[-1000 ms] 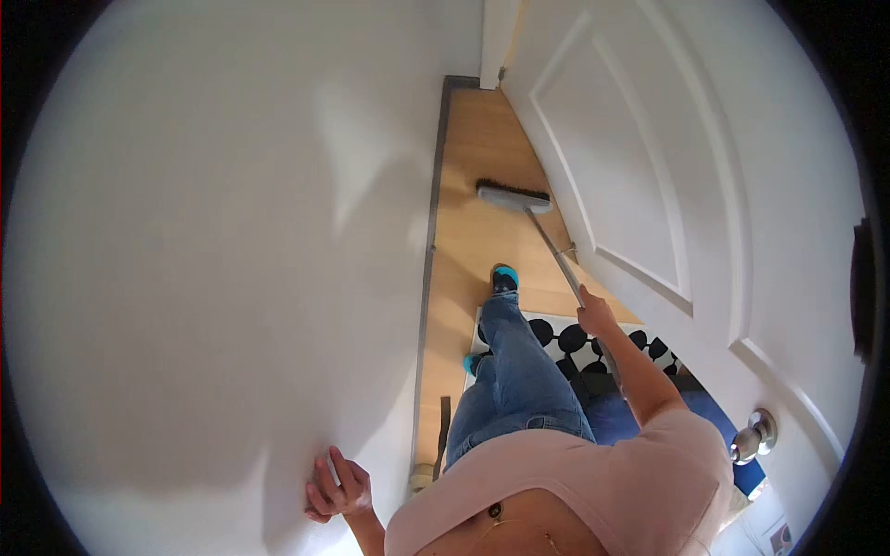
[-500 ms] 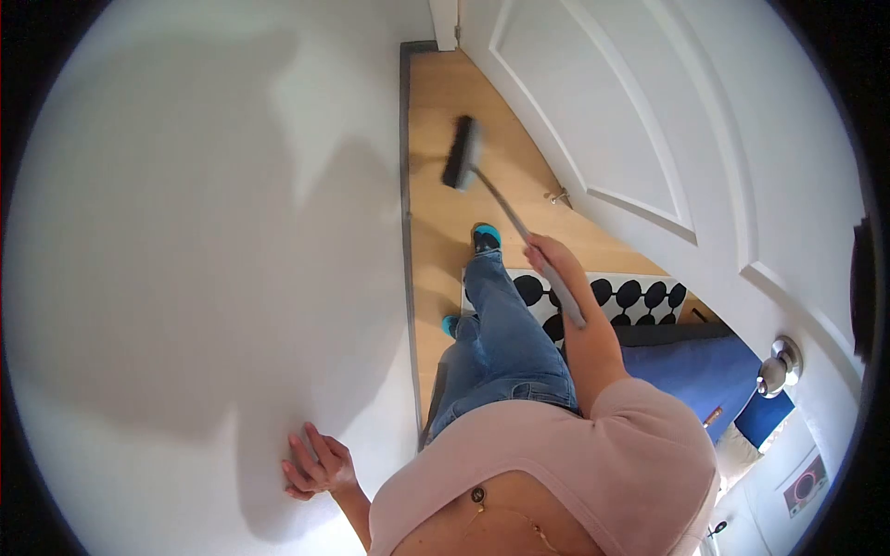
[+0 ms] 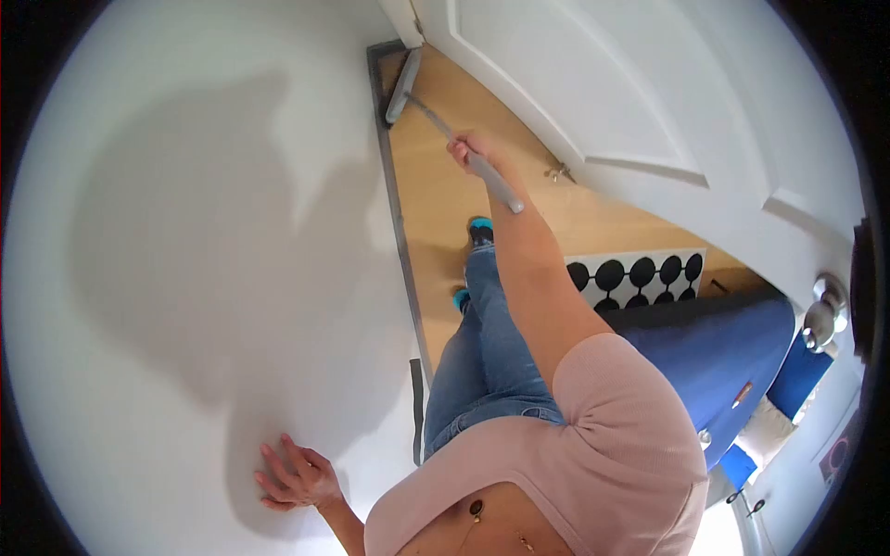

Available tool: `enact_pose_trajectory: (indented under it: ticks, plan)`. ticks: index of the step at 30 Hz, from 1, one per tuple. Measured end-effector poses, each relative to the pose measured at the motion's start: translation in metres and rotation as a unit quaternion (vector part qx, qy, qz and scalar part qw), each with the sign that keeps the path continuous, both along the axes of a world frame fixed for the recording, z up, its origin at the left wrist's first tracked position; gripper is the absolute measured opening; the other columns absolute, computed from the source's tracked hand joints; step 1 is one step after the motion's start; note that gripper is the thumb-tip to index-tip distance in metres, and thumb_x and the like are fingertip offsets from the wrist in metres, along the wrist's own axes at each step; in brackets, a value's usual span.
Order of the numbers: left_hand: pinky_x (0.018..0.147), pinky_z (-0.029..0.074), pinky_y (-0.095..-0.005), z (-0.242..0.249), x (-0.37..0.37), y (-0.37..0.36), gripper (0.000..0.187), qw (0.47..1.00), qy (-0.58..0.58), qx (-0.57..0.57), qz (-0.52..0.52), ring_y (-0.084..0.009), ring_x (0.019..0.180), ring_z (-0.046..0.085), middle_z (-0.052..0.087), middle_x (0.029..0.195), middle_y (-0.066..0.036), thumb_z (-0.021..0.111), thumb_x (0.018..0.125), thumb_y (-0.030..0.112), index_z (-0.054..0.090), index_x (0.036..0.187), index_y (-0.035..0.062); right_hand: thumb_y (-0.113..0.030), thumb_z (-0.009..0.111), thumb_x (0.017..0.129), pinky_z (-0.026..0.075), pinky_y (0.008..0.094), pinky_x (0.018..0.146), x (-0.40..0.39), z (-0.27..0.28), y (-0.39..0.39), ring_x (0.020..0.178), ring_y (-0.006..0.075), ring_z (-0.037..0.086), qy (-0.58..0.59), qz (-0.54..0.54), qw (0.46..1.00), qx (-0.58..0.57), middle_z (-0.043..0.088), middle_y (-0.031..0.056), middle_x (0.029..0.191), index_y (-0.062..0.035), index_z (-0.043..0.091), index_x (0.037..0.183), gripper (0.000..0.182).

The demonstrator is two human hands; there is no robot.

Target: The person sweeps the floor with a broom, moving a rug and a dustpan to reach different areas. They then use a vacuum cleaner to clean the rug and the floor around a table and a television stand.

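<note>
My right hand [image 3: 471, 150] is wrapped round the grey handle of a broom [image 3: 403, 88], arm stretched out ahead of me. The broom's long head lies along the grey baseboard [image 3: 397, 218], in the corner by the door frame. Its bristles are mostly hidden beneath the head. The handle's end rests along my right forearm. At lower left, my left hand [image 3: 297, 477] has its fingers spread, close by the white wall [image 3: 167, 306], and holds nothing.
A white panelled door [image 3: 649, 102] with a round knob [image 3: 823, 315] stands open on the right. Below it lie a black-and-white patterned mat [image 3: 640, 278] and a blue padded piece of furniture [image 3: 714, 357]. My feet stand on the wood floor [image 3: 436, 176].
The broom has moved forward and left from the middle of the floor into the corner, its head turning bristles down. My right arm has stretched out; my left hand has shifted slightly left.
</note>
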State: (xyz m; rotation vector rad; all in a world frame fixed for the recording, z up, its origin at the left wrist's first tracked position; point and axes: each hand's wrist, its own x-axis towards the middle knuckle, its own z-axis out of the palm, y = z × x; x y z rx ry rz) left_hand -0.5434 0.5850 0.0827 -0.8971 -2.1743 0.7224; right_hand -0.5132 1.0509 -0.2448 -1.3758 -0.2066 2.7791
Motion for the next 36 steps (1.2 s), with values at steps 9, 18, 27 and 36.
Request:
enact_pose_trajectory:
  ticks: [9, 18, 27, 36]
  plan:
    - [0.097, 0.011, -0.0446, -0.029, -0.010, 0.034, 0.026, 0.999, -0.050, 0.003, 0.010, -0.0239, 0.116, 0.035, 0.049, 0.119, 0.004, 0.053, 0.074, 0.016, 0.060, 0.097, 0.0260, -0.024, 0.040, 0.087, 0.026, 0.0184, 0.026, 0.266, -0.028, -0.126, 0.032, 0.0077, 0.035, -0.068, -0.195, 0.963, -0.175, 0.042, 0.0012, 0.049, -0.0086, 0.040, 0.068, 0.024]
    - [0.094, 0.021, -0.0443, -0.089, -0.029, 0.103, 0.027, 0.998, -0.049, -0.002, -0.027, -0.0184, 0.114, 0.038, 0.045, 0.121, 0.010, 0.053, 0.073, 0.015, 0.056, 0.098, 0.0263, -0.019, 0.049, 0.081, 0.036, 0.0288, 0.037, 0.183, -0.001, -0.205, 0.042, 0.0142, 0.043, -0.139, -0.014, 0.984, 0.106, 0.045, 0.0040, 0.058, -0.0028, 0.048, 0.088, 0.018]
    - [0.095, 0.024, -0.0425, -0.112, -0.036, 0.168, 0.026, 0.997, -0.034, -0.001, -0.074, -0.0153, 0.112, 0.042, 0.049, 0.114, 0.012, 0.055, 0.071, 0.016, 0.057, 0.095, 0.0256, -0.022, 0.045, 0.082, 0.030, 0.0277, 0.035, 0.225, -0.127, -0.135, 0.036, 0.0127, 0.036, -0.042, 0.081, 0.995, 0.041, 0.039, 0.0010, 0.047, -0.0114, 0.038, 0.057, 0.029]
    - [0.095, 0.025, -0.0410, -0.119, -0.036, 0.184, 0.023, 0.992, -0.037, 0.039, -0.111, -0.0142, 0.111, 0.042, 0.052, 0.110, 0.012, 0.054, 0.070, 0.017, 0.059, 0.091, 0.0258, -0.017, 0.049, 0.082, 0.037, 0.0273, 0.032, 0.289, -0.048, -0.219, 0.041, 0.0107, 0.043, -0.233, 0.111, 0.947, 0.190, 0.044, 0.0034, 0.054, -0.0040, 0.048, 0.087, 0.014]
